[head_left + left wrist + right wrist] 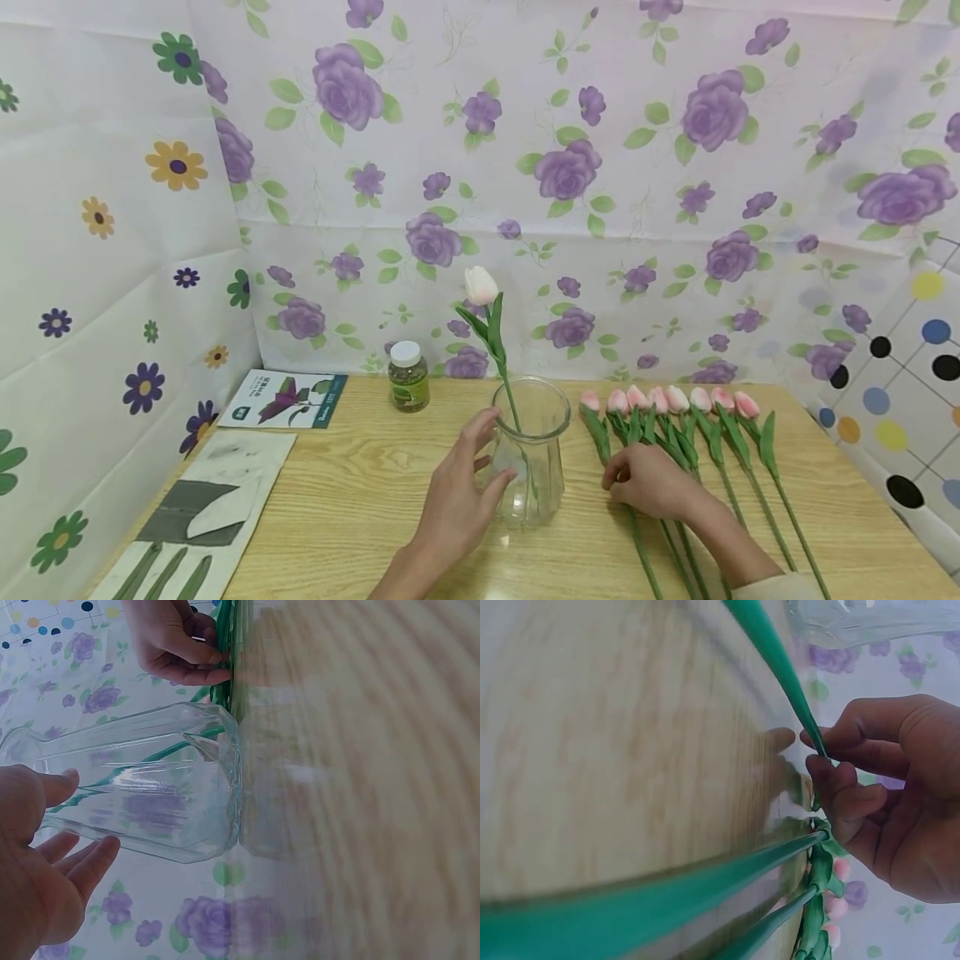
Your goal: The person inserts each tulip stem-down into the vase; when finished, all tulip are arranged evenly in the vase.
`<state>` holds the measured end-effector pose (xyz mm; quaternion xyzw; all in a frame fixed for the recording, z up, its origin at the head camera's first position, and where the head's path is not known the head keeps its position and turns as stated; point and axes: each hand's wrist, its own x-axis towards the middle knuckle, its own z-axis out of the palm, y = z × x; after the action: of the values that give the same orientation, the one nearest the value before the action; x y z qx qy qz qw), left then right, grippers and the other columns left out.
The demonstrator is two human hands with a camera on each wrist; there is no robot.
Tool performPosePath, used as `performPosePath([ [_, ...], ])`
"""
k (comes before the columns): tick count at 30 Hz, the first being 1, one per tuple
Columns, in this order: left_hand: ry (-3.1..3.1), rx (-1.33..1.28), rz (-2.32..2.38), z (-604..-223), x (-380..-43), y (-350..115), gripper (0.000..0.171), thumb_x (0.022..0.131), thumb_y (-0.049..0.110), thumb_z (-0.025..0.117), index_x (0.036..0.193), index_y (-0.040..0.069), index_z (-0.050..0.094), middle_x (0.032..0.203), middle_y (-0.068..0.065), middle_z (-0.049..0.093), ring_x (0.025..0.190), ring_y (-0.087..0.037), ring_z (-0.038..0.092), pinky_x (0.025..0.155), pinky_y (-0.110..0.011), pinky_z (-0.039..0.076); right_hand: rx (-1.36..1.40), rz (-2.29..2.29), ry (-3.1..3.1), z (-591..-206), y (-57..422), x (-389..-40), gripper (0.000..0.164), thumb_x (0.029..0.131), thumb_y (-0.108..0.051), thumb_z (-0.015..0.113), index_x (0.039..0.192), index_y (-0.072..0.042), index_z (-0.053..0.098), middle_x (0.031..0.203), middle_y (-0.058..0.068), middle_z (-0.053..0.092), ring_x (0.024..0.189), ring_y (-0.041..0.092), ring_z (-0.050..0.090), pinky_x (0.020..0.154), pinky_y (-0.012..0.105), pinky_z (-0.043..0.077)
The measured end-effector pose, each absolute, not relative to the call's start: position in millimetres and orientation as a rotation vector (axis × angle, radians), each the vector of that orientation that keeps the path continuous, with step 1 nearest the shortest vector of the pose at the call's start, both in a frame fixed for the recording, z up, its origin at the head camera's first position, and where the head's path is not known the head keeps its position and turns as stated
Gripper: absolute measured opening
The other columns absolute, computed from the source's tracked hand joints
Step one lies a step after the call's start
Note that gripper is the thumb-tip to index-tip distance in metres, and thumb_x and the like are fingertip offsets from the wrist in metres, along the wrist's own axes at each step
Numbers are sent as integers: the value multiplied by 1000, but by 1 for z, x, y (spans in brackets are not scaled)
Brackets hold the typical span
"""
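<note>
A clear glass vase [528, 492] stands upright on the table, holding one white tulip [482, 287] that leans left. My left hand [459, 492] is at the vase's left side, thumb and fingers spread about its upper part; in the left wrist view the fingers [94, 862] look fairly straight beside the glass. My right hand [652, 482] is over a row of pink tulips [678, 402] lying to the right of the vase. In the right wrist view, that hand [900, 787] pinches one green tulip stem [784, 671] between thumb and finger. Other stems lie below it.
A green-labelled jar with a white lid [408, 379] stands left behind the vase. A printed booklet [283, 400] and a sheet with a grey patch and green leaves [202, 500] lie on the left. Flower-patterned cloth [510, 208] closes off the back.
</note>
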<state>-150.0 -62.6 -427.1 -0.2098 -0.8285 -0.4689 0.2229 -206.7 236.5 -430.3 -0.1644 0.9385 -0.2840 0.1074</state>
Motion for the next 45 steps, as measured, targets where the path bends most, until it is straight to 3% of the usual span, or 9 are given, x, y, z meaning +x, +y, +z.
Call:
performPosePath([
  [8,-2292,-572,-1302,-427,-149,-63,89,87,-2,83,159,22,35,153,-14,57,129,-36,67,96,-37,65,-601,-933,2676,-427,237,-206,23,86,0,73,107,-7,79,82,-1,62,72,12,52,58,24,41],
  [16,-2281,-575,-1310,-427,-150,-62,90,87,-3,83,159,23,36,151,-16,59,128,-35,68,95,-37,66,-603,-1148,2543,-419,238,-207,34,96,-7,74,127,6,71,99,10,67,83,19,59,62,27,51],
  [25,-2278,-577,-1312,-427,-151,-62,90,87,-3,83,159,22,36,150,-16,59,128,-36,68,94,-37,66,-595,-1244,2567,-413,239,-207,40,96,-10,74,133,5,67,109,19,68,87,18,62,65,27,55],
  [32,-2298,-562,-1306,-426,-149,-61,90,88,-2,83,159,24,35,149,-15,60,128,-35,68,95,-38,66,-600,-1329,2607,-401,237,-204,44,98,-14,75,137,3,65,116,15,65,89,14,60,69,27,55],
  [45,-2294,-577,-1313,-426,-149,-63,91,87,-3,82,160,24,34,150,-15,59,129,-36,67,95,-38,66,-597,-1550,2642,-381,230,-202,43,97,-14,78,137,-2,67,110,15,65,86,14,60,66,26,53],
])
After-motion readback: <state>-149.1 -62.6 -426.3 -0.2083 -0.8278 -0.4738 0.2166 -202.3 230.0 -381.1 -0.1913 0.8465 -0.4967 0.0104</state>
